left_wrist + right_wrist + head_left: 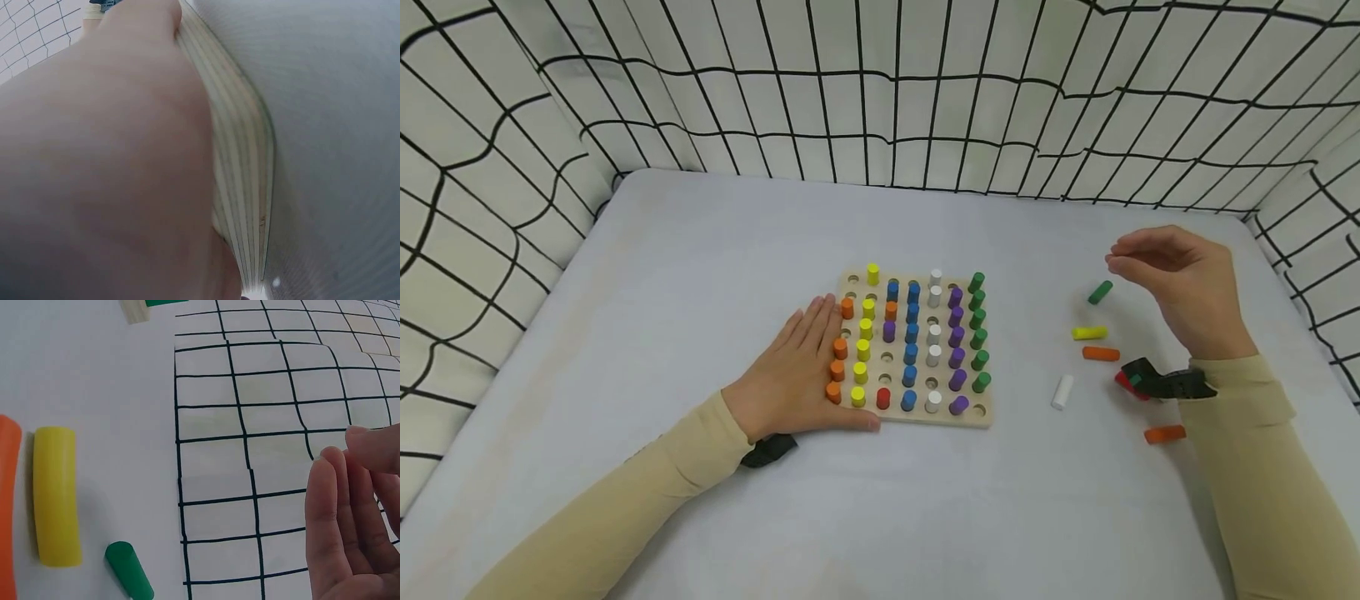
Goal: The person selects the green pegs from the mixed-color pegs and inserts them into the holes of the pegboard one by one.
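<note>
A wooden pegboard (943, 398) with columns of coloured pegs lies on the white table. Flat along its left side rests my left hand (797, 367), fingers extended and thumb along the front edge. The left wrist view shows the layered board edge (240, 156) against that hand. My right hand (1183, 287) is raised at the right, its thumb and fingertips near one another with nothing visible between them. A loose green peg (1101, 292) lies close below its fingertips. Nearby are a yellow peg (1089, 332) and an orange peg (1101, 354).
A white peg (1062, 392) and a second orange peg (1165, 434) lie toward the front right. The black wrist strap (1172, 383) partly hides a red peg (1126, 386). Black wire grid panels (895, 79) stand behind the table and at both sides.
</note>
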Demonstrator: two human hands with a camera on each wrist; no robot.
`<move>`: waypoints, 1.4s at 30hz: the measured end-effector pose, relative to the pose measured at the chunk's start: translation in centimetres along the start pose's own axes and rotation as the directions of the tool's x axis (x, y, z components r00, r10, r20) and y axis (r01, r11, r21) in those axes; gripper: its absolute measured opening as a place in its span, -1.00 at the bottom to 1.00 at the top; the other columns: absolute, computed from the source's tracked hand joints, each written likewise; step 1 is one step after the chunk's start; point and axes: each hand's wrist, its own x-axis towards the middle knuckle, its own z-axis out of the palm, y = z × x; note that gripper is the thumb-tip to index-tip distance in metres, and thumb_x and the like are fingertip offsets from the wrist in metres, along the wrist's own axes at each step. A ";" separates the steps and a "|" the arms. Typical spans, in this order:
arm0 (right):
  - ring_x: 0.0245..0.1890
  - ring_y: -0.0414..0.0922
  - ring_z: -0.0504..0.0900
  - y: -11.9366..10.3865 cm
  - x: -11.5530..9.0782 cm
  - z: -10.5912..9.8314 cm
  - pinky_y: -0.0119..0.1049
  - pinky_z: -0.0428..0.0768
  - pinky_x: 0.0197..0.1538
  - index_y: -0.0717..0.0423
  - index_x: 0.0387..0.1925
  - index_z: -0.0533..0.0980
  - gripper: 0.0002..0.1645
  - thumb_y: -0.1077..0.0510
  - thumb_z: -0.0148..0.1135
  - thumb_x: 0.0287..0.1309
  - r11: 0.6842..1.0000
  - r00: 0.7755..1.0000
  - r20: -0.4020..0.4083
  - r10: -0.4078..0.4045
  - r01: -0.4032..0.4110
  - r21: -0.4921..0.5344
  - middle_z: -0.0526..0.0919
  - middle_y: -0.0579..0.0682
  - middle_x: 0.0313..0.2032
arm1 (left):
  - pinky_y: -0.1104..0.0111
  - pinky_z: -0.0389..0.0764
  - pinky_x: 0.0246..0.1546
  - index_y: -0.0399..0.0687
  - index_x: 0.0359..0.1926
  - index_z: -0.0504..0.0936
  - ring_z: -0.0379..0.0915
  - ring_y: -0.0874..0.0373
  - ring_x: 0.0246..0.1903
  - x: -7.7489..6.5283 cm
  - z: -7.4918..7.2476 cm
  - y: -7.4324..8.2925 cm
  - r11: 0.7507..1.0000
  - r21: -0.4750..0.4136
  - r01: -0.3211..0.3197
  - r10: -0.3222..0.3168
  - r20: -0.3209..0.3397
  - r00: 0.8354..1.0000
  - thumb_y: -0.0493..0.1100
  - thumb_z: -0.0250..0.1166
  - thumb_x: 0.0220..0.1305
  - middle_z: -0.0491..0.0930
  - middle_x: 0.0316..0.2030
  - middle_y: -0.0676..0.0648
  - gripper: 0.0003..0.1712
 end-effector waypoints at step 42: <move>-0.06 -0.56 0.65 5.1 1.0 -1.3 -0.78 0.49 -0.03 0.02 0.21 0.61 -0.59 0.08 0.34 0.38 0.872 0.978 0.108 0.176 -0.104 -0.479 0.72 -0.38 -0.01 | -0.10 -0.20 0.69 -0.29 0.65 -0.24 -0.41 -0.23 0.69 0.0 0.1 0.0 1.000 0.001 0.006 -0.006 -0.004 1.000 0.72 0.30 -0.08 -0.34 0.68 -0.26 0.67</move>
